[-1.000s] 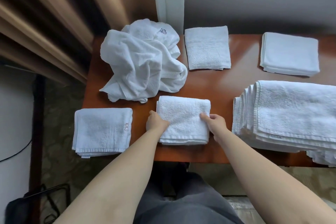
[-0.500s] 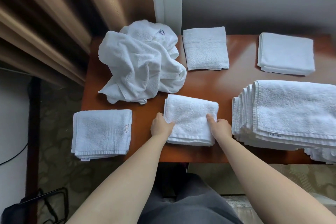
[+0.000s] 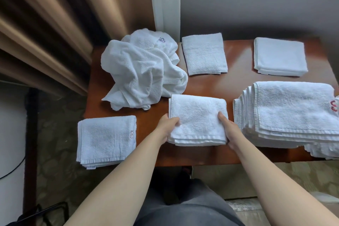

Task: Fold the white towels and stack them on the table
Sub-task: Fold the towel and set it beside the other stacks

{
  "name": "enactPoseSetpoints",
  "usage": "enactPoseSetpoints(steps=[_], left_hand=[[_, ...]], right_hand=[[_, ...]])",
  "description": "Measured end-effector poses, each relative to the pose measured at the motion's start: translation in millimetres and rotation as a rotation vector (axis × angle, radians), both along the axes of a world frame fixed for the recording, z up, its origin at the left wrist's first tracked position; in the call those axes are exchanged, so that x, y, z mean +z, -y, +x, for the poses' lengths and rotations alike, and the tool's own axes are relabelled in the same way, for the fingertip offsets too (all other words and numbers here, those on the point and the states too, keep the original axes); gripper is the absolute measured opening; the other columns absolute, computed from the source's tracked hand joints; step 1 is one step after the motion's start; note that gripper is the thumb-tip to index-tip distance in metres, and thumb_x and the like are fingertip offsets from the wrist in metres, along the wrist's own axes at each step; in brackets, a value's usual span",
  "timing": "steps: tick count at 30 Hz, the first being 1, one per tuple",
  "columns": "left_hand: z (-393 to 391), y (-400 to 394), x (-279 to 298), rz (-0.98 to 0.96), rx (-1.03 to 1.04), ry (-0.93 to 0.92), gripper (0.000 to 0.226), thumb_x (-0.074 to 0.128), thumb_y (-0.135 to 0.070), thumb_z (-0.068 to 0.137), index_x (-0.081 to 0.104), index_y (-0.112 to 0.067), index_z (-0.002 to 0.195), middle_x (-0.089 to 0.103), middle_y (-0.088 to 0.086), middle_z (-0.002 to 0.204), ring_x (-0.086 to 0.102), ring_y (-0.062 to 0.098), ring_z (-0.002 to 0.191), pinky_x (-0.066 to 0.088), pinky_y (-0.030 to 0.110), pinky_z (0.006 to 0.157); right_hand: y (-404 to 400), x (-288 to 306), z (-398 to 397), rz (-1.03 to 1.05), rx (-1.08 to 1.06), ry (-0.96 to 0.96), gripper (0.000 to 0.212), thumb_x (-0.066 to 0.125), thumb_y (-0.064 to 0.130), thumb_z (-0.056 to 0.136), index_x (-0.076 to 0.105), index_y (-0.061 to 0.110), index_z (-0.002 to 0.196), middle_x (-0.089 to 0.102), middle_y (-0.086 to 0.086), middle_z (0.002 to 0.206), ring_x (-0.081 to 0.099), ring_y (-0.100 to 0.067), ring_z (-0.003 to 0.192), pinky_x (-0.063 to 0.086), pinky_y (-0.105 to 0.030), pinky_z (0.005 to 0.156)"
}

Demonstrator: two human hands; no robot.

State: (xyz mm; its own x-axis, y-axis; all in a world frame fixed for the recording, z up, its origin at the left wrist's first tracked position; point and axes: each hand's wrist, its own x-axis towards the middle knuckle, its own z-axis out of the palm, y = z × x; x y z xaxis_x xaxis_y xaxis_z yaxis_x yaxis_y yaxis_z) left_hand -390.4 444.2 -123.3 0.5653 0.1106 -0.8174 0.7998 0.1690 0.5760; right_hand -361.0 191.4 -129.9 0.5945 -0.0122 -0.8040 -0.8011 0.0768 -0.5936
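Note:
A small folded white towel lies near the front edge of the brown wooden table. My left hand grips its left side, thumb on top. My right hand grips its right side in the same way. To its right stands a tall stack of folded white towels. A crumpled heap of unfolded white towels sits at the back left. Single folded towels lie at the front left corner, back centre and back right.
Brown curtains hang to the left of the table and a grey wall runs behind it. The front-left towel overhangs the table's corner. Patterned carpet and a black cable show on the floor at left.
Both hands have slid the small folded towel to the right, closer to the tall stack, and their grip on its sides has tightened.

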Motion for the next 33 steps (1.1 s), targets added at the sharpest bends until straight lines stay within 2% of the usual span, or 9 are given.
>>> enactPoseSetpoints(steps=[4,10,15,18,21,24,27,30,33], left_hand=[[7.4,-37.8,25.1,-0.038,-0.014,0.117,0.053,0.056,0.008,0.077,0.057,-0.012,0.126,0.070,0.010,0.119,0.069,0.026,0.107,0.059,0.040,0.090],[-8.9,-116.1,68.1,-0.011,0.052,0.246,0.067,0.063,-0.003,0.066,0.055,-0.018,0.131,0.071,0.008,0.120,0.070,0.027,0.108,0.059,0.040,0.089],[-46.4,-191.1,76.2,0.056,0.157,0.259,0.033,0.067,-0.017,0.089,0.062,-0.022,0.122,0.076,0.000,0.112,0.074,0.019,0.098,0.059,0.035,0.083],[-73.9,-233.3,75.8,0.096,0.221,0.223,0.026,0.067,-0.018,0.091,0.065,-0.022,0.116,0.077,0.000,0.109,0.075,0.018,0.096,0.060,0.035,0.081],[-102.5,-271.5,74.4,0.111,0.240,0.178,0.024,0.066,-0.018,0.091,0.066,-0.026,0.114,0.077,-0.004,0.104,0.075,0.016,0.094,0.060,0.034,0.080],[-128.8,-300.4,68.7,0.173,0.228,0.136,0.026,0.067,-0.023,0.091,0.062,-0.031,0.115,0.074,-0.011,0.105,0.074,0.012,0.092,0.059,0.026,0.070],[-152.7,-312.9,49.2,0.235,0.189,0.062,0.034,0.066,-0.025,0.092,0.054,-0.032,0.123,0.066,-0.015,0.109,0.068,0.008,0.095,0.056,0.021,0.065],[-173.1,-311.0,20.5,0.300,0.082,-0.047,0.036,0.068,-0.029,0.095,0.052,-0.026,0.127,0.065,-0.009,0.118,0.064,0.004,0.092,0.052,0.020,0.064],[-179.7,-306.1,5.4,0.325,0.102,-0.076,0.045,0.071,-0.036,0.093,0.049,-0.025,0.131,0.061,-0.008,0.126,0.064,0.012,0.104,0.049,0.019,0.063]], right_hand=[[-31.0,30.1,4.9,0.174,-0.072,0.084,0.054,0.058,0.052,0.096,0.062,0.008,0.128,0.072,-0.016,0.121,0.070,-0.032,0.110,0.054,-0.046,0.097],[-100.3,69.1,11.1,0.454,-0.023,0.126,0.045,0.063,0.036,0.093,0.062,0.006,0.128,0.069,-0.017,0.126,0.068,-0.031,0.115,0.060,-0.043,0.080],[-166.9,72.9,1.6,0.436,0.198,0.114,0.052,0.064,0.032,0.097,0.056,-0.001,0.137,0.063,-0.022,0.135,0.060,-0.037,0.126,0.046,-0.055,0.108],[-211.0,67.6,-13.2,0.400,0.302,0.081,0.051,0.066,0.031,0.096,0.059,-0.002,0.133,0.065,-0.021,0.131,0.061,-0.038,0.124,0.044,-0.056,0.110],[-250.4,62.7,-34.2,0.341,0.376,0.050,0.047,0.069,0.032,0.094,0.064,-0.001,0.126,0.070,-0.019,0.123,0.067,-0.039,0.115,0.050,-0.055,0.102],[-280.2,52.3,-56.8,0.200,0.455,0.075,0.043,0.071,0.035,0.087,0.068,-0.001,0.111,0.075,-0.015,0.108,0.071,-0.037,0.095,0.058,-0.044,0.077],[-298.0,34.8,-75.8,0.001,0.570,0.099,0.032,0.070,0.034,0.090,0.067,0.002,0.095,0.072,-0.024,0.106,0.073,-0.028,0.084,0.060,-0.039,0.073],[-304.5,19.4,-86.6,-0.145,0.713,0.041,0.029,0.070,0.033,0.093,0.061,0.005,0.093,0.067,-0.025,0.111,0.072,-0.029,0.089,0.059,-0.030,0.062],[-307.7,16.6,-87.7,-0.233,0.775,0.090,0.026,0.066,0.029,0.095,0.053,0.010,0.085,0.062,-0.017,0.089,0.068,-0.026,0.082,0.056,-0.026,0.056]])
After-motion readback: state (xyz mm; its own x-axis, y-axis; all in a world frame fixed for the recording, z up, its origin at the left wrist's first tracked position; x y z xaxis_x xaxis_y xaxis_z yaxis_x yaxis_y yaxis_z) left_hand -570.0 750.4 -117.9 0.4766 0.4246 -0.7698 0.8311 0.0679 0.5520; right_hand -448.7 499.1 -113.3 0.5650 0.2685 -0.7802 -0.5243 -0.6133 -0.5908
